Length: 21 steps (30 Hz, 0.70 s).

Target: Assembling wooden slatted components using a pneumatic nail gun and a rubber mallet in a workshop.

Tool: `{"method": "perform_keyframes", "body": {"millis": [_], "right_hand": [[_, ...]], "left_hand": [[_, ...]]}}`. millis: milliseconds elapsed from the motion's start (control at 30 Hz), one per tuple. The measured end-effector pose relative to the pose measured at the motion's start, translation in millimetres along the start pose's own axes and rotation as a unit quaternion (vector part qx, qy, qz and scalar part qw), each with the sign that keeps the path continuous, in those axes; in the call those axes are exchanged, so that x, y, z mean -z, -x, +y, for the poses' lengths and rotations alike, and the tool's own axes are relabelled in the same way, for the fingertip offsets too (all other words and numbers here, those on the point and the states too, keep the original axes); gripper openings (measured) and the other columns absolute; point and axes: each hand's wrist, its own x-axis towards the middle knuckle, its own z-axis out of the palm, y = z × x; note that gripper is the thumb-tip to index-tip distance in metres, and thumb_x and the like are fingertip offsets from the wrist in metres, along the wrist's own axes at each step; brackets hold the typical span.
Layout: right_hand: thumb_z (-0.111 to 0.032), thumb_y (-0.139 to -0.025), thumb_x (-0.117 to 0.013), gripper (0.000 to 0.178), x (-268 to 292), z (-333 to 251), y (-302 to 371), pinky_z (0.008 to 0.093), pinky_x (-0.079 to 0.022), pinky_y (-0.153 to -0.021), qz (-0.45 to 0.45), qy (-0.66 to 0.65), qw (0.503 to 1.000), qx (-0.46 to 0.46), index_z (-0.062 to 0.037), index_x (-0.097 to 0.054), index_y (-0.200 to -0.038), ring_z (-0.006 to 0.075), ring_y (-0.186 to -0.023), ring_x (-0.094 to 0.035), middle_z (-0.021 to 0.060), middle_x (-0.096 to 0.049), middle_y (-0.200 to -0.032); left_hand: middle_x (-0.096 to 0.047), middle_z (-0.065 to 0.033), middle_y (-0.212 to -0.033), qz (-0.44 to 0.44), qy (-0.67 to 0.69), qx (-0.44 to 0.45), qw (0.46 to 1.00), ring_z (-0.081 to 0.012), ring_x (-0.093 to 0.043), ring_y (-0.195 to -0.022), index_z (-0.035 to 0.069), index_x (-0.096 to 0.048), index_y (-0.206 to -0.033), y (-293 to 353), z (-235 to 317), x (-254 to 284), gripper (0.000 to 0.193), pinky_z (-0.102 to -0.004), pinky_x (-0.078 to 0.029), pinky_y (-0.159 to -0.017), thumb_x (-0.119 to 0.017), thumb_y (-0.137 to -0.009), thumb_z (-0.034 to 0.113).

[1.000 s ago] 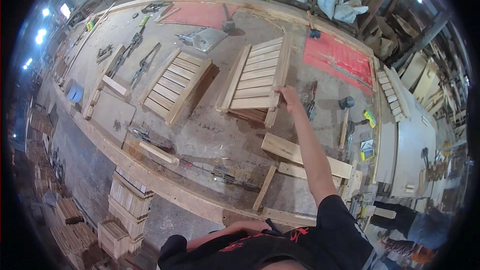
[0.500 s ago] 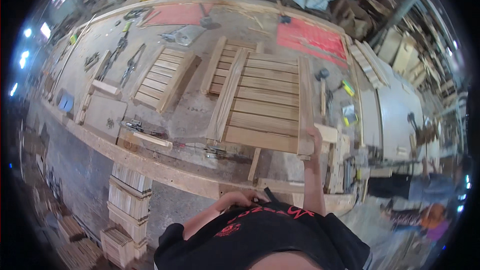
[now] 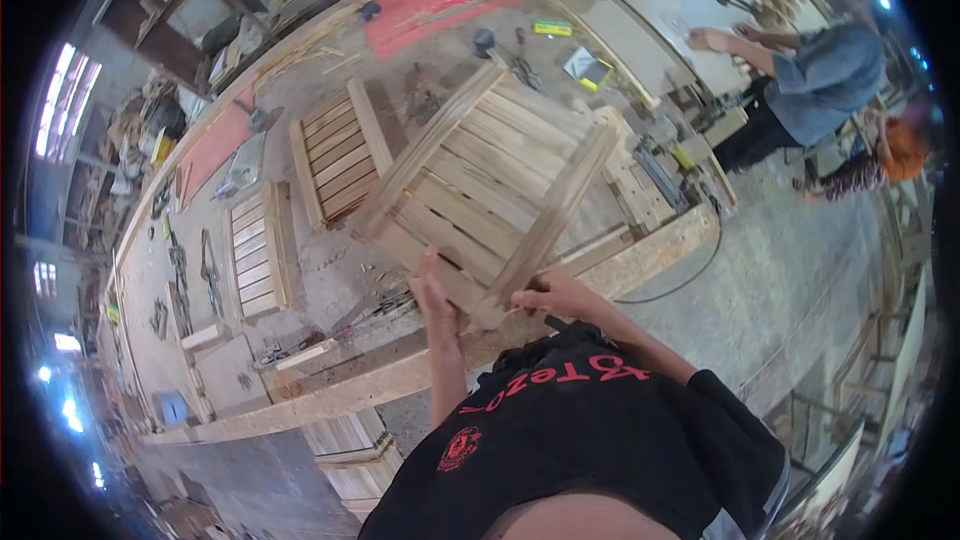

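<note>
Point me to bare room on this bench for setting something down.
Best is the bench between the small slatted panel and the large slatted panel. Another gap lies between the crumpled plastic and the dark slatted panel. It is crowded along the near edge, with metal tools, and at right, with boards.

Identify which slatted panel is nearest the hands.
The central slatted panel: left hand touches its near edge, right hand is at its near corner; the other panels lie farther off.
</note>
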Motion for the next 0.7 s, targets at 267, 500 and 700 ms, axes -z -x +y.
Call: {"method": "perform_keyframes", "body": {"millis": [267, 500, 700], "right_hand": [[-0.033, -0.082, -0.068, 0.029, 80, 43, -2, 0.0427, -0.051, -0.071, 0.098, 0.148, 0.972, 0.157, -0.0047, -0.067, -0.088, 0.0342, -0.077, -0.066, 0.0153, -0.068, -0.080], [-0.028, -0.083, -0.064, 0.022, 145, 142, -37, 0.0444, -0.050, -0.074, 0.180, 0.286, 0.915, 0.221, -0.0062, -0.063, -0.083, 0.0342, -0.085, -0.062, 0.0119, -0.061, -0.085], [-0.025, -0.082, -0.063, 0.018, 160, 189, -41, 0.0450, -0.050, -0.075, 0.237, 0.340, 0.874, 0.251, -0.0068, -0.061, -0.083, 0.0320, -0.087, -0.060, 0.0103, -0.061, -0.084]], "left_hand": [[-0.063, -0.0121, -0.110, -0.030, -0.304, 0.014, 0.952, -0.0213, -0.064, -0.095, -0.005, -0.055, -0.122, -22, 6, 21, 0.051, -0.0359, -0.054, -0.079, -0.074, -0.084, 0.025], [-0.062, -0.0117, -0.120, 0.038, -0.338, 0.012, 0.940, -0.0213, -0.062, -0.099, -0.003, -0.055, -0.127, -34, -75, 14, 0.059, -0.0355, -0.051, -0.085, -0.071, -0.084, 0.034], [-0.069, -0.0137, -0.109, -0.027, -0.579, -0.145, 0.802, -0.0309, -0.065, -0.099, -0.001, -0.065, -0.116, -65, -96, -4, 0.047, -0.0430, -0.049, -0.088, -0.062, -0.092, 0.039]]}}
